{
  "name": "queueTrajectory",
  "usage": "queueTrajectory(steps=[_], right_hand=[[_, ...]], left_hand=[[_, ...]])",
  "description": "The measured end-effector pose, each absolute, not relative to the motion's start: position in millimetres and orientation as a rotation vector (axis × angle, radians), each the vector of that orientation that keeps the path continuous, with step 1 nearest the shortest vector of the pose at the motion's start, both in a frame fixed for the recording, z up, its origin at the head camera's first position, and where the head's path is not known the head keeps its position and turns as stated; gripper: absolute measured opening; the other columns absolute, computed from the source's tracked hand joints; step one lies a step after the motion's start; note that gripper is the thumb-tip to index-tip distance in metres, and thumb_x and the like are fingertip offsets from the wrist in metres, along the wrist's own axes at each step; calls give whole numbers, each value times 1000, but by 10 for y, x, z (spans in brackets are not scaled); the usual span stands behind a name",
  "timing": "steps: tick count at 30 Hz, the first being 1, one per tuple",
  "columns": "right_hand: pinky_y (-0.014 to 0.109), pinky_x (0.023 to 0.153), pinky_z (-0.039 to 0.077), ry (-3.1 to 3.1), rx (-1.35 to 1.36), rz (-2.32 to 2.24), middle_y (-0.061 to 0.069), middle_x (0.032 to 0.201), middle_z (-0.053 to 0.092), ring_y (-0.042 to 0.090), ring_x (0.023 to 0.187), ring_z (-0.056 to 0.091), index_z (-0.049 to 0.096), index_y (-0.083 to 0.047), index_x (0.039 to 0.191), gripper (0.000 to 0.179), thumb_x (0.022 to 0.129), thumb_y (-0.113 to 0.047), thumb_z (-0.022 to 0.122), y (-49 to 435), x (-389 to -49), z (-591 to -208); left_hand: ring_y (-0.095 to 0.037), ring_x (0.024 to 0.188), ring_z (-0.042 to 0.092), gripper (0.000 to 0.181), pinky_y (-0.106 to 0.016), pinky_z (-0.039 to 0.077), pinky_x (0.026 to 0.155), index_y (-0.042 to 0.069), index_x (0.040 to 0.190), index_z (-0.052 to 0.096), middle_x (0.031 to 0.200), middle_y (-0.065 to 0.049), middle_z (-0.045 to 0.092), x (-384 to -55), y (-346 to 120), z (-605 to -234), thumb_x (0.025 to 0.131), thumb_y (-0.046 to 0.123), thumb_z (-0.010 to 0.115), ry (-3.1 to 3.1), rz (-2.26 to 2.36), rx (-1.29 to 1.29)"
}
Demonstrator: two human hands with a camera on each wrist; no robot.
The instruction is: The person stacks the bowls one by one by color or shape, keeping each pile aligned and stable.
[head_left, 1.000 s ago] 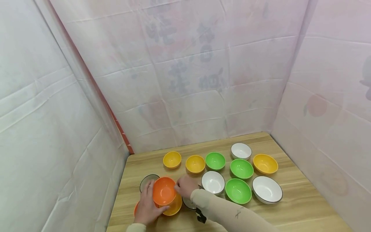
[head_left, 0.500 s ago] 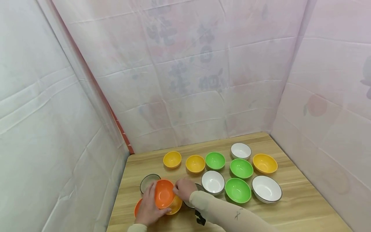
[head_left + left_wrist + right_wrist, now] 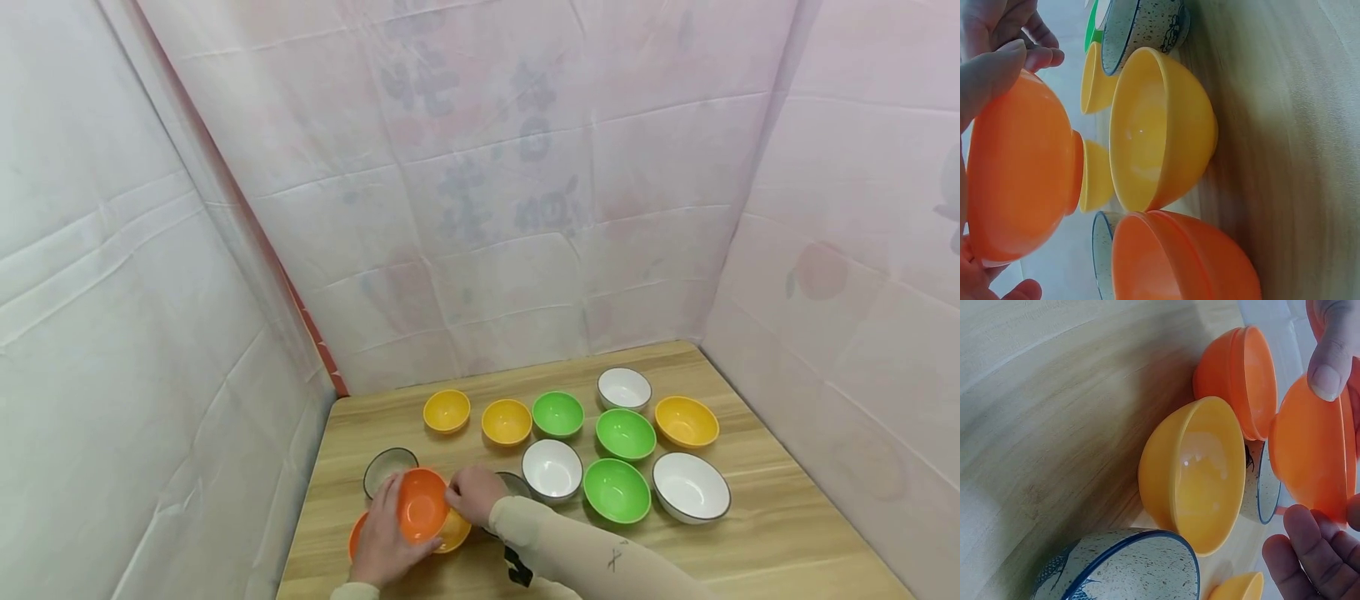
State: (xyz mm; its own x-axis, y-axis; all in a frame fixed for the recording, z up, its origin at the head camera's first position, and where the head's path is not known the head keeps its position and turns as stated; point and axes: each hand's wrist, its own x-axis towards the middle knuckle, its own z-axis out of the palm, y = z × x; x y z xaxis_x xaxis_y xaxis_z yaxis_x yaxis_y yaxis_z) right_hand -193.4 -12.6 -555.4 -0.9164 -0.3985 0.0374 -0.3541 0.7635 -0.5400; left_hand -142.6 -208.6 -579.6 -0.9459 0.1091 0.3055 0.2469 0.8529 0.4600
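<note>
My left hand (image 3: 386,533) holds an orange bowl (image 3: 422,504) tilted above the table, thumb on one side and fingers on the other. My right hand (image 3: 477,496) is at the bowl's right rim with fingers bent, seeming to pinch it; the contact is partly hidden. In the right wrist view a second rim line shows on this bowl (image 3: 1307,453), perhaps a nested one. Below it stands a yellow bowl (image 3: 1175,131). Beside that are nested orange bowls (image 3: 1210,262), partly behind my left hand in the head view. Speckled dark-rimmed bowls (image 3: 390,473) (image 3: 1141,569) flank them.
Farther back stand small yellow bowls (image 3: 447,412) (image 3: 506,422). Green bowls (image 3: 617,492), white dark-rimmed bowls (image 3: 690,489) and a larger yellow bowl (image 3: 686,422) fill the right side. Hanging sheets (image 3: 480,208) enclose the wooden table (image 3: 780,533).
The held orange bowl has shifted slightly down and tilted a little more. My right hand has moved slightly left with its rim, uncovering more of the speckled bowl behind. Other bowls stay put.
</note>
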Motion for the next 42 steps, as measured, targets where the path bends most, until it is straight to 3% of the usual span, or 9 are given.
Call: queueTrajectory(steps=[7,12,20,25,42], right_hand=[[21,51,41,2786,-595,-899,-12,63,52,6,54,45,72,-15,83,21,93,-29,60,-76,-1972,-5570],[24,58,44,2782,-557,-897,-11,71,55,7,61,49,69,-17,86,14,91,-27,62,36,-2030,-5624],[35,75,52,2796,-483,-862,-3,94,64,12,81,57,68,-14,97,16,88,-27,64,227,-2140,-5701],[33,71,53,2804,-481,-891,-3,92,64,10,78,56,68,-13,97,15,88,-26,65,281,-2162,-5751],[30,64,50,2805,-470,-964,-6,85,60,8,71,52,67,-13,94,12,88,-23,65,306,-2171,-5860]], left_hand=[[-32,114,53,118,-53,50,88,7,142,40,137,-14,45,-1423,-2174,-5855,48,58,89,-2719,-768,-146],[-37,118,49,118,-56,46,92,3,143,37,137,-20,44,-1393,-2304,-5901,50,53,91,-2730,-766,-30],[-37,118,48,119,-57,44,93,4,143,35,137,-20,43,-1337,-2510,-6019,50,54,90,-2778,-797,86],[-36,120,47,122,-57,43,95,7,143,34,139,-18,43,-1293,-2591,-6119,47,55,91,-2800,-817,90],[-40,119,45,122,-59,42,95,1,143,31,140,-24,39,-1271,-2643,-6329,52,62,86,-2885,-879,164]])
